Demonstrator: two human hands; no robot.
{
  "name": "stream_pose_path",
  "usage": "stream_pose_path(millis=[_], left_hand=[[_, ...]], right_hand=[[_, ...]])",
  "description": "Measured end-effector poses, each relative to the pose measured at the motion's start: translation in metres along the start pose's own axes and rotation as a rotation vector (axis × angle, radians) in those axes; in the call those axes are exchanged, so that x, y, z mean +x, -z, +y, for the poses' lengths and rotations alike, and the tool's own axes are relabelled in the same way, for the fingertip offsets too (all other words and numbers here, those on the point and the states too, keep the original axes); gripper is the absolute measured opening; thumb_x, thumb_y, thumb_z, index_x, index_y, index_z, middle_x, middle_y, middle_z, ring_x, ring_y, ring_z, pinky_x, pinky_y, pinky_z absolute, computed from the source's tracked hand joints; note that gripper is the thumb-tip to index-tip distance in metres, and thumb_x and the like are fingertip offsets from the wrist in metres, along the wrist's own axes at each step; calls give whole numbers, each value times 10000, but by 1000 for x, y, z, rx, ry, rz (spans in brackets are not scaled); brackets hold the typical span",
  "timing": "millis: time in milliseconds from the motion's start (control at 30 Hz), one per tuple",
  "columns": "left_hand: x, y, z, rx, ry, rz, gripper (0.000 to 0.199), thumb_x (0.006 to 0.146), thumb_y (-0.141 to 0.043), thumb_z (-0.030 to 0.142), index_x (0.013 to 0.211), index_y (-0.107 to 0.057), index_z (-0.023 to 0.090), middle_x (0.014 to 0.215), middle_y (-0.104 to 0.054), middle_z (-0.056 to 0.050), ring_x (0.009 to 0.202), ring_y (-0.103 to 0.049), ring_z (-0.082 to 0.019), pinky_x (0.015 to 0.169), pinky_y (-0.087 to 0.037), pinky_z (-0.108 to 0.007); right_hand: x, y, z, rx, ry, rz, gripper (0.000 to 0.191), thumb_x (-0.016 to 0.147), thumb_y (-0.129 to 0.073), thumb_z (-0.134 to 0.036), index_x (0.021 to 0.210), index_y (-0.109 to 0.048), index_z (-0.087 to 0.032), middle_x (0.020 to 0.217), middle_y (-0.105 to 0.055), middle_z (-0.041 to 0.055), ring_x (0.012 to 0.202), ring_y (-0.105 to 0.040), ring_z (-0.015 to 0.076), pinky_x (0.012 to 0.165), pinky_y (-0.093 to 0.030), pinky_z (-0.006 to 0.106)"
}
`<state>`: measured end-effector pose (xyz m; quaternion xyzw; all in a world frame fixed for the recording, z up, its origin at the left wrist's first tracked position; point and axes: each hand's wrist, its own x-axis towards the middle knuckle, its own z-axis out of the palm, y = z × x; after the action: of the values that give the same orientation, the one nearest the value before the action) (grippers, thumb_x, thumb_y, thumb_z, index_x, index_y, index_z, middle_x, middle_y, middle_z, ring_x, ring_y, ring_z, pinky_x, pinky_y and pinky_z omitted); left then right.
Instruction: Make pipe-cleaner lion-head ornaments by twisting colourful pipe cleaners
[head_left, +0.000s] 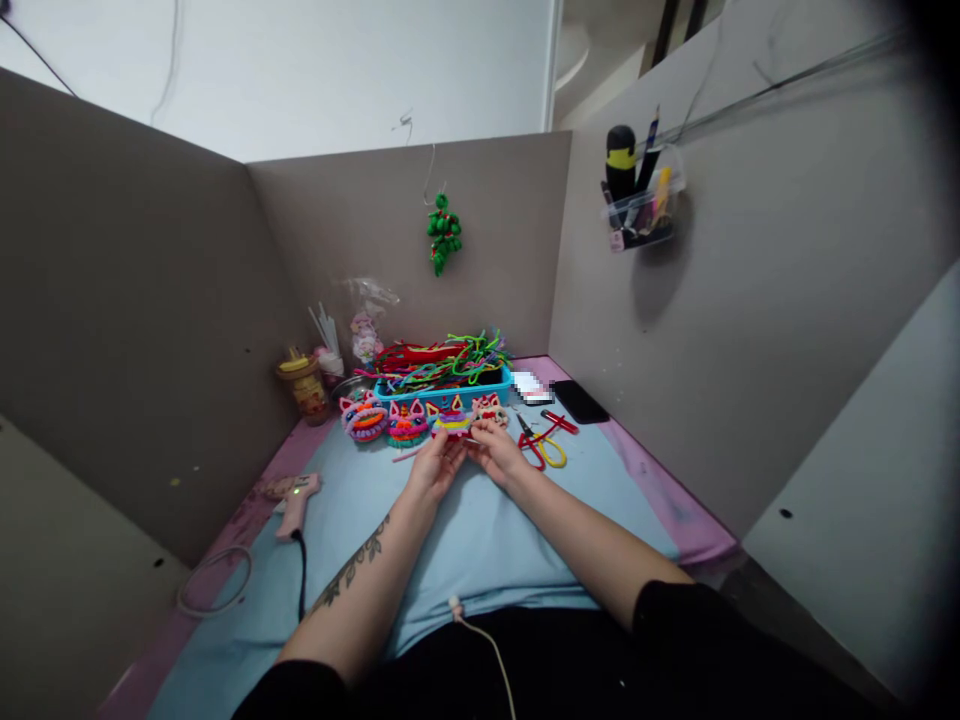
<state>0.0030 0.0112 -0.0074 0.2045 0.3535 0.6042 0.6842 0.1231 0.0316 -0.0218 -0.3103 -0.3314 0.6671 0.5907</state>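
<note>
My left hand and my right hand meet over the blue cloth, fingers closed at the lower edge of a pipe-cleaner animal head with yellow, purple and red bands and pointed ears. The fingers hide its underside. Similar fuzzy heads stand in a row beside it: a purple and orange one, a pink and teal one, and a pale pink one just behind my right hand. A pink pipe cleaner lies left of my left hand.
Behind the row stands a blue basket heaped with pipe cleaners. Scissors with yellow and red, red pliers and a black phone lie right. A pink glue gun with its cable lies left. Grey partitions enclose the table.
</note>
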Motion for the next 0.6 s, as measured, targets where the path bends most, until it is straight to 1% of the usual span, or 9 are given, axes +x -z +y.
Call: stream_pose_path(millis=[100,300,467,600], left_hand=[[0,0,0,-15,22,20,94,784,-634,266,801,-630,173,746,-672,-35,717,-642,-123,733,-511,-262],[2,0,-2,-25,28,69,69,791,-630,229,774,-631,162,714,-658,-31,672,-625,-111,708,-516,-244],[2,-1,-4,-50,9,53,57,800,-612,170,759,-632,136,750,-664,-46,688,-625,-103,672,-513,-208],[-3,-5,-3,-66,38,73,110,834,-568,169,758,-625,115,722,-656,-48,644,-623,-93,603,-510,-178]], right_hand=[[5,5,2,140,-53,-36,196,651,-694,-178,721,-513,-200,657,-609,-32,585,-604,110,549,-497,233],[15,10,6,157,-66,-74,169,700,-652,-117,726,-510,-205,636,-613,-21,581,-614,142,518,-510,267],[16,8,7,306,-182,32,233,669,-603,3,738,-520,-203,644,-619,-28,581,-610,121,541,-504,239],[14,5,7,336,-183,26,257,656,-603,28,746,-523,-199,642,-624,-28,571,-613,120,529,-506,229]])
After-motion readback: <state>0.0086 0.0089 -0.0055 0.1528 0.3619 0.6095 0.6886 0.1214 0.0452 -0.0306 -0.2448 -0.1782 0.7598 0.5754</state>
